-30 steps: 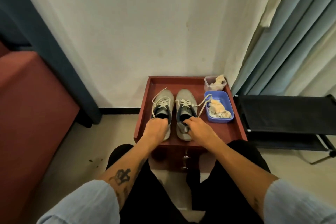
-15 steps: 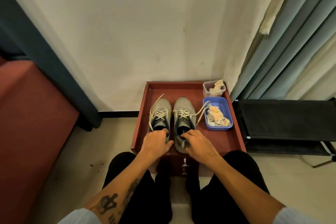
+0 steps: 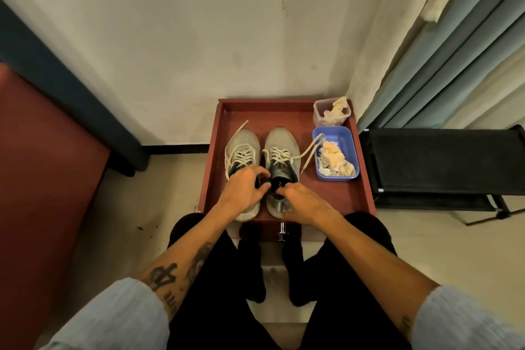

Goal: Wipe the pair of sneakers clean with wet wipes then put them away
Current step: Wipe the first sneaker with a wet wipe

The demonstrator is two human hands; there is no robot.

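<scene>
Hands moved in the last second. Left hand [image 3: 245, 189] was parked on the heel of the left sneaker [image 3: 244, 140]; it has since slid inward, and its fingers now reach across the gap to the collar of the right sneaker [image 3: 282, 142]. Right hand [image 3: 302, 203] hasn't moved off that same shoe's heel.

Grip state: right hand is pinching the right sneaker's heel collar. I cannot tell for the left: fingers are curled at the collar, but contact is hidden.

Both sneakers sit side by side, toes to the wall, left of centre on the table [image 3: 211, 150] and near its front edge.

No wipe in either hand. Crumpled wipes [image 3: 335, 163] are piled in the blue tub [image 3: 338, 132] at the right edge, with the clear tub [image 3: 321, 118] in the far right corner.

My read: wiping is done and this is setup for the put-away lift, probably taking the pair by the collars.

Risk: the right sneaker's lace [image 3: 311, 148] drapes over the blue tub's rim, so lifting could drag it through the wipes or tug the tub.
</scene>
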